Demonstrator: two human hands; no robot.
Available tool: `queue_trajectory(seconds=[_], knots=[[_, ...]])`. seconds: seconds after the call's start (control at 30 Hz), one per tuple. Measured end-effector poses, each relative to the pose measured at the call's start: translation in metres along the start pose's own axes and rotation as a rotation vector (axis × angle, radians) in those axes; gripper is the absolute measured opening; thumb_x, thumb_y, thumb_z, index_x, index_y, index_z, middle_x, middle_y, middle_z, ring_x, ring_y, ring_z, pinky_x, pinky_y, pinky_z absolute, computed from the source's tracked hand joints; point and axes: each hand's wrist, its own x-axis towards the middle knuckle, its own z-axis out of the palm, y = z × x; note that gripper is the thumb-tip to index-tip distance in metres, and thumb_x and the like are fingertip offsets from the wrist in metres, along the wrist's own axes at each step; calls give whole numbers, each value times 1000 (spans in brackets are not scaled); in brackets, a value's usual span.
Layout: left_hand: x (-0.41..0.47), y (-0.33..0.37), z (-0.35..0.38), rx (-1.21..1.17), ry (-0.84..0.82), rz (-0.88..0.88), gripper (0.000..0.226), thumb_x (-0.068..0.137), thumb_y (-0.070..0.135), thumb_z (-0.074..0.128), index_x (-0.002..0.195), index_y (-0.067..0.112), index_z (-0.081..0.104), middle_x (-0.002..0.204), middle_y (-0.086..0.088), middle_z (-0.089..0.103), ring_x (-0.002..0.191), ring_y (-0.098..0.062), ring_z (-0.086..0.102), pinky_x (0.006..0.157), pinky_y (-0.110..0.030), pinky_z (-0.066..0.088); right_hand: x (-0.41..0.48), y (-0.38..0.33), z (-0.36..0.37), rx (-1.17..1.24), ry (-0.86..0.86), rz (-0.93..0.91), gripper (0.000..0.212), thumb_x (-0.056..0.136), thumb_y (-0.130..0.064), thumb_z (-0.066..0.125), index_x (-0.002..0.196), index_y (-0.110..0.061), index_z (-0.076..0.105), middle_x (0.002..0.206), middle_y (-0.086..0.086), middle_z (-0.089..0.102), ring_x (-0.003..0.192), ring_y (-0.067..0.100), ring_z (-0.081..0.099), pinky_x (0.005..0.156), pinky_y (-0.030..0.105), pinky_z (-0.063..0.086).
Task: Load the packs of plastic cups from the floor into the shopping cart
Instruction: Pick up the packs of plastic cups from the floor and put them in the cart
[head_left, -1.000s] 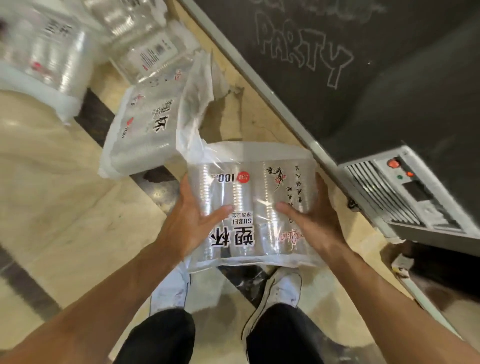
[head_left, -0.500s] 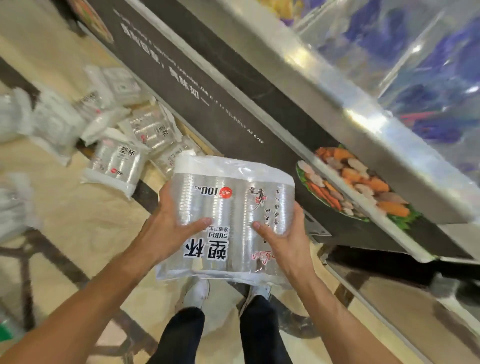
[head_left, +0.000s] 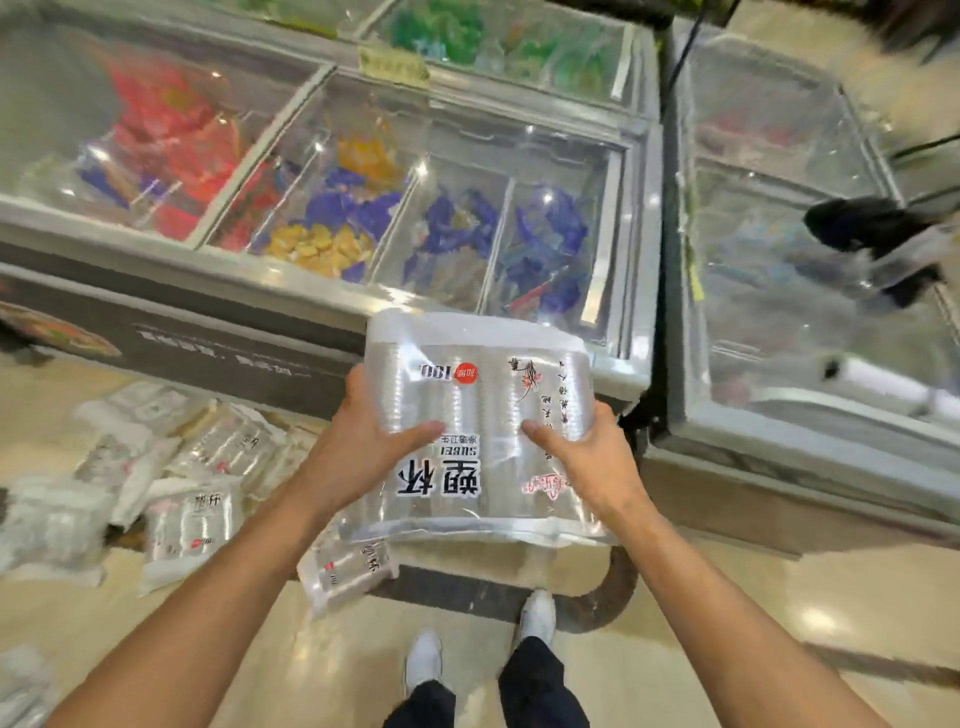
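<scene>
This is a shop, most likely a supermarket's frozen-food aisle. 2 chest freezers stand side by side: a long chest freezer (head_left: 332, 171) with sliding glass lids and metal frames, and a second freezer (head_left: 800, 291) just to its right. Under the glass of the long one, dividers split the well into compartments filled with bagged goods (head_left: 457, 228) in red, orange, blue and green wrappers. A small yellow price label (head_left: 393, 65) sits on the frame between lids. The freezer's dark front panel (head_left: 228, 343) carries printed lettering and a food picture. The polished floor (head_left: 779, 613) is beige stone with dark inlaid bands, and identical retail packs of plastic cups (head_left: 192, 525) lie scattered on it.
</scene>
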Motion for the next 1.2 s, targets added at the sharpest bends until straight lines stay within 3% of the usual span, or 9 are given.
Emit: queue_trajectory(seconds=[0.23,0.37,0.53,0.7,0.8,0.9,1.03,1.13,1.2], knots=[[-11,125,88,110,-254,230,108,83,54,88,162,30,18,153,5,50,133,-24,57,111,-46,48,-85,41,-130,142,343,108,73,68,-67,90,124,-34,56,110,-16,74,100,7,73,88,38,59],[-35,188,173,157,-419,409,104,85,48,88,162,25,22,149,10,41,135,-17,50,108,-38,42,-141,95,-200,231,559,187,81,56,-79,89,118,-38,57,107,-15,75,101,12,74,90,46,61],[-90,255,294,255,-670,559,107,85,60,84,164,26,20,150,14,35,133,-15,50,108,-38,44,-233,172,-280,306,759,297,84,58,-79,87,122,-34,58,109,-11,77,99,14,75,90,45,61],[-172,305,411,303,-866,677,93,92,44,82,163,26,24,147,12,33,126,-14,50,102,-28,41,-326,240,-347,393,905,402,76,72,-68,88,124,-33,45,114,-12,67,97,9,68,75,33,55],[-215,326,477,313,-966,709,93,87,50,85,158,27,29,148,5,45,121,-17,60,106,-38,51,-376,277,-383,390,975,440,81,77,-66,85,135,-27,43,124,-9,60,105,16,63,83,33,48],[-247,340,538,359,-1041,722,103,74,73,85,154,38,30,143,7,54,117,-17,69,102,-49,59,-424,309,-410,408,1040,476,59,84,-58,84,120,-31,47,116,-10,61,97,12,60,77,28,44],[-298,359,616,426,-1148,759,102,72,77,84,149,31,35,132,11,61,110,-21,74,92,-45,61,-472,357,-440,431,1117,528,100,83,-66,80,157,-18,33,149,1,53,127,23,54,93,32,38],[-340,375,665,472,-1215,819,96,85,61,85,154,26,28,130,18,48,110,-18,65,96,-41,54,-500,394,-460,475,1171,564,116,80,-71,79,165,-17,21,168,5,38,148,30,44,106,41,41],[-361,387,705,502,-1273,852,101,81,67,85,154,28,28,135,16,52,113,-17,67,100,-44,56,-518,418,-475,499,1215,600,118,80,-72,78,166,-17,20,169,6,37,150,32,42,113,45,40]])
